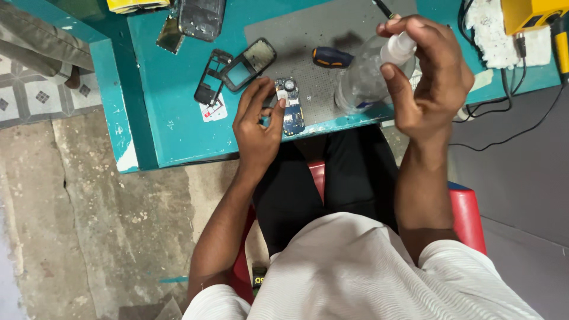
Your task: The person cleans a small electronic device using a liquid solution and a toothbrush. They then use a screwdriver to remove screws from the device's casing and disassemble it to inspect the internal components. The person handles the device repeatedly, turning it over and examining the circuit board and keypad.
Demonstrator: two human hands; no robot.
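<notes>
My left hand [258, 121] rests on the teal table [172, 112] near its front edge, fingers pinching the left side of a small blue phone circuit board [290, 106] that lies flat. My right hand [430, 74] is raised above the table's right part and grips a clear plastic bottle [361, 83] with a white nozzle top [397, 48], tilted so its base points toward the board. The bottle hovers just right of the board, over a grey work mat [320, 29].
Black phone frames [237, 71] and a small card [213, 109] lie left of the board. A blue-and-yellow tool handle [332, 57] sits on the mat. Phone shells [201, 18] lie at the back, a yellow device [533, 12] with black cables at the right. I sit on a red stool [468, 213].
</notes>
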